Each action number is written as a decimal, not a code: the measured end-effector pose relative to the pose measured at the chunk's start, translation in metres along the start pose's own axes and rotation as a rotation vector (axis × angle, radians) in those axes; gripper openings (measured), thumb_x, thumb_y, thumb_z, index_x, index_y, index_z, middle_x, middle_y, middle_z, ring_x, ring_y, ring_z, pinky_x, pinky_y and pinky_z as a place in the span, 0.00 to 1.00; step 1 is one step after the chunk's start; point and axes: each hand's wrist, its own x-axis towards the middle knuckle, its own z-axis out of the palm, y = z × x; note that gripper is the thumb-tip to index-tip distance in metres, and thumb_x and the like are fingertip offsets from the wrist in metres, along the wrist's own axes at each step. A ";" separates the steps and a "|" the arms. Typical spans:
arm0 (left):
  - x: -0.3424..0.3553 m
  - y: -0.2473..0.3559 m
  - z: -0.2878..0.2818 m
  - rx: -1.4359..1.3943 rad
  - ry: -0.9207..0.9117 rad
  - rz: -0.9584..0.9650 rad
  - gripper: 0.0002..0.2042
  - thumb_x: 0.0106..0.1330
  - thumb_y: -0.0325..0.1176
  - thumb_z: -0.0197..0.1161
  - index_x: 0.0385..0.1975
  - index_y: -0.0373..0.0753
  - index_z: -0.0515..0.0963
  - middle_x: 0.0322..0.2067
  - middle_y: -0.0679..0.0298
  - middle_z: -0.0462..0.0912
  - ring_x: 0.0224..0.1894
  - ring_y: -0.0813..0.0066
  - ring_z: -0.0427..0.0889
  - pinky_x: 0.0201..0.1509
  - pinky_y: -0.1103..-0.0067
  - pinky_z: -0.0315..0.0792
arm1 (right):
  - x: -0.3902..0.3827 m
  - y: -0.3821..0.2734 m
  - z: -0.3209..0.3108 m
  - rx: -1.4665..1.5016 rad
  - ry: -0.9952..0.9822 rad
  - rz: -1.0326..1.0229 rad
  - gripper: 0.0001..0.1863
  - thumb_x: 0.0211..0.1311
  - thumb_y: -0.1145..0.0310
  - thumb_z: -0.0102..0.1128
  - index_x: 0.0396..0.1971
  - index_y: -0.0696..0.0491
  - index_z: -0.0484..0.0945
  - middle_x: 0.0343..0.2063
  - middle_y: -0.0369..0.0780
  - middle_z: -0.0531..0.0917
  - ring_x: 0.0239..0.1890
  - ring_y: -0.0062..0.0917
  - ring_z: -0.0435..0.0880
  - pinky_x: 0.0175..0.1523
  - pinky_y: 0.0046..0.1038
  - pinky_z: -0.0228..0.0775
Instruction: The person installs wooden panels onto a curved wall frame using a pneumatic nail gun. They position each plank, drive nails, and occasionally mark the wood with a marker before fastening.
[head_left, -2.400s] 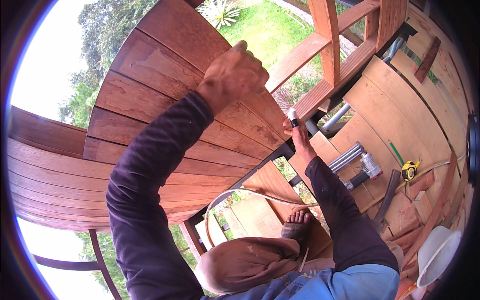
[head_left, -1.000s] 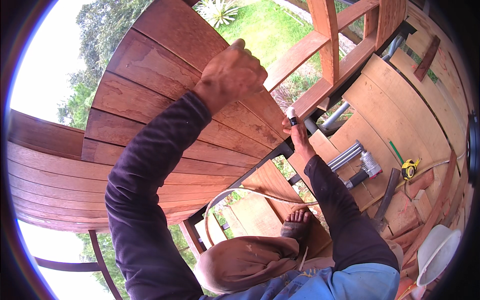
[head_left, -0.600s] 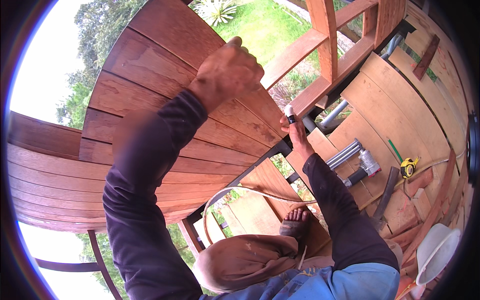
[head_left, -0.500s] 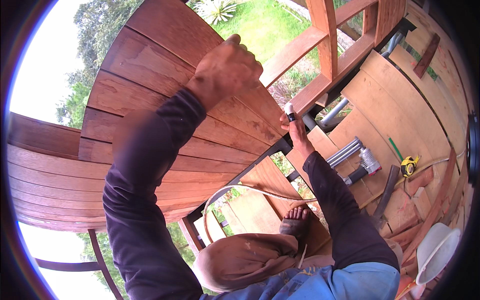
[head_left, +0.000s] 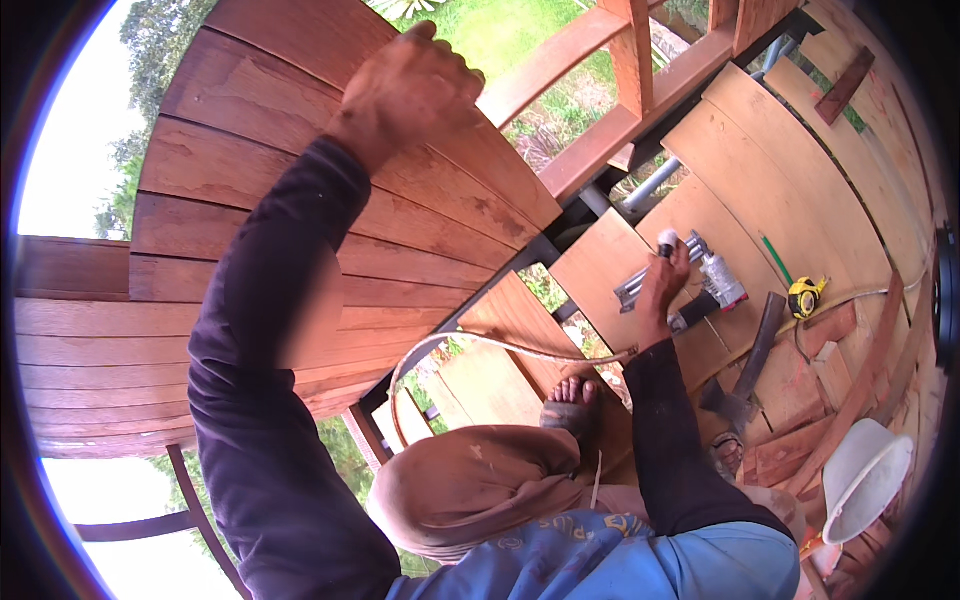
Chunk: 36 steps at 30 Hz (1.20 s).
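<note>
My left hand (head_left: 408, 92) is closed over the upper right edge of a curved panel of reddish-brown wooden planks (head_left: 262, 92). Its fingers curl past that edge, and their tips are hidden. Lower on the right, my right hand (head_left: 664, 285) hovers at a nail gun (head_left: 718, 282) that lies on the plywood boards. The fingers look extended, partly hidden behind the hand; whether they touch the tool I cannot tell. One digit shows a white tip (head_left: 667, 238) above a dark band, which looks like a wrapping.
A yellow tape measure (head_left: 805, 298), a green pencil-like stick (head_left: 777, 259) and a hammer (head_left: 752, 365) lie right of the nail gun. A pale hose (head_left: 480, 338) loops near my foot (head_left: 572, 408). Gaps show between boards. Wood offcuts surround a white bucket (head_left: 868, 480).
My right hand has moved from the wooden frame's lower rail down and right to the nail gun. My left hand stays at the panel edge while the view has shifted slightly.
</note>
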 end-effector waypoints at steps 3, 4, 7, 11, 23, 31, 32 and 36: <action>0.008 0.006 -0.004 0.031 -0.061 -0.051 0.16 0.63 0.50 0.67 0.40 0.46 0.83 0.29 0.68 0.85 0.41 0.72 0.84 0.64 0.69 0.70 | -0.001 0.010 -0.059 -0.059 0.145 0.002 0.18 0.71 0.63 0.57 0.48 0.64 0.75 0.42 0.46 0.80 0.43 0.30 0.79 0.51 0.30 0.70; 0.007 0.007 0.002 0.024 0.042 -0.033 0.16 0.63 0.50 0.68 0.41 0.46 0.83 0.30 0.68 0.84 0.42 0.72 0.83 0.64 0.69 0.70 | -0.003 0.013 -0.072 -0.056 0.196 -0.037 0.18 0.71 0.64 0.57 0.49 0.64 0.74 0.44 0.47 0.80 0.44 0.31 0.79 0.53 0.30 0.70; -0.005 0.000 0.020 0.050 0.259 0.012 0.17 0.62 0.51 0.68 0.43 0.47 0.83 0.32 0.68 0.84 0.44 0.72 0.83 0.65 0.69 0.70 | -0.017 0.000 -0.082 -0.142 0.242 -0.050 0.20 0.67 0.66 0.58 0.52 0.64 0.72 0.50 0.50 0.77 0.51 0.37 0.78 0.58 0.35 0.70; -0.010 -0.004 0.035 0.062 0.387 0.044 0.18 0.62 0.51 0.68 0.45 0.47 0.82 0.36 0.68 0.84 0.45 0.70 0.82 0.66 0.70 0.70 | -0.027 0.001 -0.089 -0.419 0.344 -0.092 0.27 0.61 0.62 0.66 0.54 0.62 0.70 0.50 0.48 0.73 0.52 0.40 0.75 0.58 0.42 0.70; 0.002 0.001 -0.011 0.056 0.062 -0.036 0.15 0.54 0.52 0.67 0.27 0.47 0.76 0.19 0.69 0.77 0.29 0.70 0.79 0.46 0.73 0.71 | -0.020 0.022 -0.113 -0.171 0.120 0.887 0.25 0.59 0.65 0.65 0.53 0.58 0.70 0.43 0.45 0.76 0.44 0.33 0.79 0.50 0.37 0.73; 0.001 -0.001 0.003 0.125 0.300 0.001 0.19 0.55 0.55 0.67 0.26 0.45 0.77 0.20 0.66 0.76 0.32 0.68 0.78 0.46 0.69 0.70 | -0.007 0.049 -0.102 -0.081 -0.009 1.129 0.22 0.62 0.59 0.66 0.50 0.55 0.71 0.40 0.42 0.77 0.40 0.30 0.80 0.43 0.35 0.76; 0.002 0.002 0.003 0.101 0.192 -0.037 0.18 0.58 0.55 0.66 0.31 0.45 0.78 0.24 0.66 0.79 0.35 0.68 0.80 0.51 0.70 0.70 | -0.004 0.049 -0.098 -0.022 0.076 1.040 0.22 0.63 0.59 0.66 0.50 0.55 0.71 0.40 0.42 0.77 0.40 0.30 0.80 0.42 0.34 0.76; -0.001 0.006 0.012 0.091 0.090 -0.085 0.16 0.65 0.51 0.64 0.41 0.46 0.81 0.32 0.68 0.86 0.40 0.73 0.83 0.63 0.72 0.70 | 0.014 0.038 -0.088 0.232 0.188 0.728 0.21 0.64 0.56 0.66 0.48 0.53 0.72 0.39 0.41 0.78 0.38 0.28 0.80 0.39 0.33 0.77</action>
